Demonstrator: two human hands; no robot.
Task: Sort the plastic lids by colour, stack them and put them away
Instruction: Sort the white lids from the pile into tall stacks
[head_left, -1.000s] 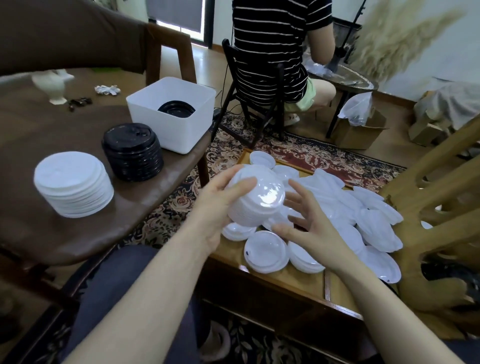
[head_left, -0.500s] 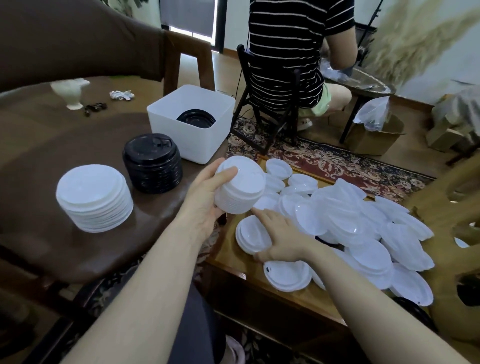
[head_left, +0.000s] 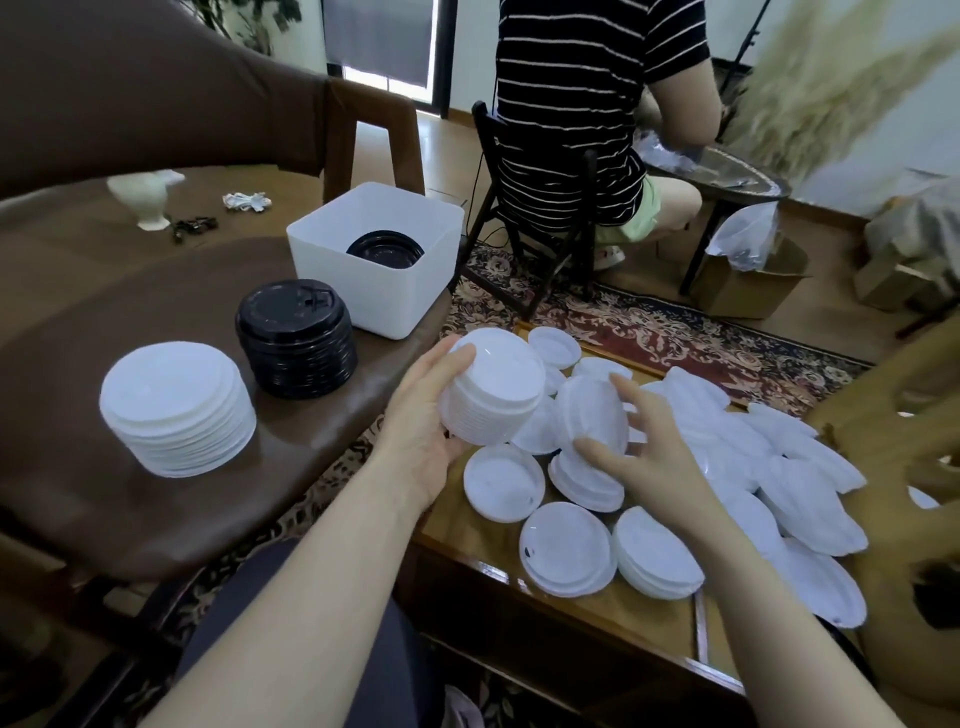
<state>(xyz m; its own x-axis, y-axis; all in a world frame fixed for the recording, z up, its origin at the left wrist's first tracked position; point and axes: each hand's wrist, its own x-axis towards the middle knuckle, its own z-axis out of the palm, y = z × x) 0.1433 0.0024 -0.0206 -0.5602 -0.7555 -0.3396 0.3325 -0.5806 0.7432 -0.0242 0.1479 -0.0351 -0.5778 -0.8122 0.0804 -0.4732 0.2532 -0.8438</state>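
My left hand grips a short stack of white lids, held tilted above the low wooden table. Just to its right, my right hand pinches a single white lid, lifted on edge beside that stack. Several loose white lids lie spread over the low table. On the brown table at left stand a white lid stack and a black lid stack. Behind them a white bin holds black lids.
A person in a striped shirt sits on a black chair with their back to me, beyond the patterned rug. A carved wooden chair stands at right. A white vase and small items sit at the brown table's far side.
My right hand, which lay flat on the loose lids, has lifted one white lid up beside the stack in my left hand. The left hand's stack has barely shifted.
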